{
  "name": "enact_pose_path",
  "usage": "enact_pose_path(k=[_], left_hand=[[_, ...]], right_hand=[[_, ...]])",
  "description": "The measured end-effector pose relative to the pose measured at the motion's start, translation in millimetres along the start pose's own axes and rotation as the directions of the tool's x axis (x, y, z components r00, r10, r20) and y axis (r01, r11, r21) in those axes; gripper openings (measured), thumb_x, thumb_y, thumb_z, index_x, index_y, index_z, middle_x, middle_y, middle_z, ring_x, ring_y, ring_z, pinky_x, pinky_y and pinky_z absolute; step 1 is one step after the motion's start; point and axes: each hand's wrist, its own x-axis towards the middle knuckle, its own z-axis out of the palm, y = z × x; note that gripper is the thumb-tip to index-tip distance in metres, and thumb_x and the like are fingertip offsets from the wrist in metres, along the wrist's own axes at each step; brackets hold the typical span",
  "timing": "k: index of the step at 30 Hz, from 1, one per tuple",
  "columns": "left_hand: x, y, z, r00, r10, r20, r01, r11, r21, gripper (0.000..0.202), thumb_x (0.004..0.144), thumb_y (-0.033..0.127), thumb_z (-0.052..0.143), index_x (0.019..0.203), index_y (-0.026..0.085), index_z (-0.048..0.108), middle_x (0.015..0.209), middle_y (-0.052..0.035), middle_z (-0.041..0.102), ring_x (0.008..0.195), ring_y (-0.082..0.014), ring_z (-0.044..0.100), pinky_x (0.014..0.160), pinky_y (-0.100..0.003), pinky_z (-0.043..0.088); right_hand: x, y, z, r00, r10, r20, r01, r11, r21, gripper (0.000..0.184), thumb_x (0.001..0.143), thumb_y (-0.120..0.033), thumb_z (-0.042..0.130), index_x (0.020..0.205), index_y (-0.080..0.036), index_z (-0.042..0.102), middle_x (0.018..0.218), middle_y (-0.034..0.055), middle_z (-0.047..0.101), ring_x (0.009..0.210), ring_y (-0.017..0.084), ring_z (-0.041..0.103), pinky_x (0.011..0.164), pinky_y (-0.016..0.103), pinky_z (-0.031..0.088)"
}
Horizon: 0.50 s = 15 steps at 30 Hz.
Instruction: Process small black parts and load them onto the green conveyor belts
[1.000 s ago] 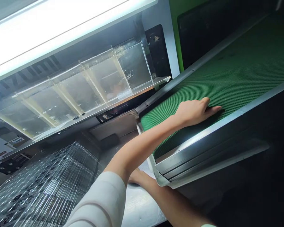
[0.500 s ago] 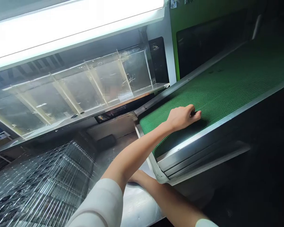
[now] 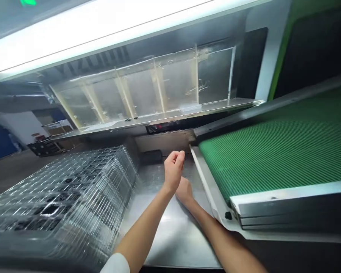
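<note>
My left hand (image 3: 174,168) is closed, fingers curled together, above the metal worktop (image 3: 170,242). Whatever it may hold is too small or hidden to make out. Just behind and below it, my right hand (image 3: 184,190) is low over the same worktop, and the left wrist hides its fingers. To the left of both hands stands a stack of clear plastic trays (image 3: 102,189) with dark round openings on top. On the right, the green ribbed conveyor belt (image 3: 272,151) runs beside the worktop, apart from both hands.
A pale metal lip (image 3: 206,182) and a metal side rail (image 3: 295,191) edge the belt. Behind the worktop, a shelf carries clear divided bins (image 3: 142,91) below a bright tube light (image 3: 116,26). A dark block (image 3: 150,157) lies at the worktop's back.
My left hand has moved left, from over the green belt to above the worktop near my right hand. The view has turned left, showing more of the trays and room.
</note>
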Motion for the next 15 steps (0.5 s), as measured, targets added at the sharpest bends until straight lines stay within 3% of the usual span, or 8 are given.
enact_pose_path(k=[2,5,8,11,15], left_hand=[[-9.0,-19.9,-37.3,0.986,-0.138,-0.095,0.132,0.989,-0.068,0.065,0.07,0.076,0.078,0.071,0.021,0.044,0.054,0.0104,0.029,0.046,-0.0035,0.022,0.045,-0.02,0.018],[-21.5,-51.2,-79.8,0.927,-0.35,-0.133,0.326,0.929,-0.173,0.073,0.056,0.079,0.084,0.071,0.022,0.042,0.05,0.0132,0.024,0.043,-0.0021,0.015,0.043,-0.019,0.011],[-33.7,-75.1,-105.5,0.871,-0.478,-0.111,0.436,0.858,-0.271,0.074,0.051,0.078,0.087,0.071,0.022,0.041,0.048,0.0143,0.023,0.042,-0.0017,0.014,0.042,-0.02,0.007],[-44.3,-88.8,-117.2,0.846,-0.533,-0.015,0.492,0.792,-0.361,0.066,0.058,0.074,0.086,0.076,0.02,0.051,0.049,0.0139,0.024,0.041,-0.0021,0.013,0.042,-0.021,0.005],[-48.5,-95.4,-124.4,0.842,-0.525,0.124,0.525,0.744,-0.413,0.053,0.071,0.062,0.083,0.092,0.016,0.067,0.053,0.0123,0.028,0.043,-0.0027,0.015,0.043,-0.021,0.005]], right_hand=[[4.6,1.6,-0.3,0.994,0.018,-0.104,-0.005,0.992,0.124,0.038,0.098,-0.047,0.049,0.077,-0.019,0.063,0.067,0.0019,0.056,0.063,0.017,0.047,0.062,0.027,0.033],[8.3,1.5,1.1,0.976,0.089,-0.199,-0.007,0.924,0.382,0.052,0.093,-0.067,0.054,0.087,-0.018,0.068,0.066,-0.001,0.052,0.061,0.017,0.046,0.06,0.027,0.038],[7.8,1.2,5.5,0.992,0.127,-0.021,-0.098,0.848,0.521,0.06,0.086,-0.074,0.065,0.102,-0.016,0.07,0.068,-0.0018,0.053,0.054,0.014,0.042,0.05,0.026,0.035],[4.1,4.0,9.7,0.98,0.109,0.165,-0.177,0.855,0.487,0.066,0.08,-0.075,0.072,0.11,-0.016,0.072,0.074,0.0009,0.059,0.055,0.014,0.045,0.048,0.025,0.035],[0.2,10.6,11.6,0.973,0.121,0.195,-0.186,0.915,0.357,0.067,0.077,-0.074,0.074,0.111,-0.015,0.075,0.077,0.002,0.061,0.06,0.015,0.049,0.051,0.024,0.037]])
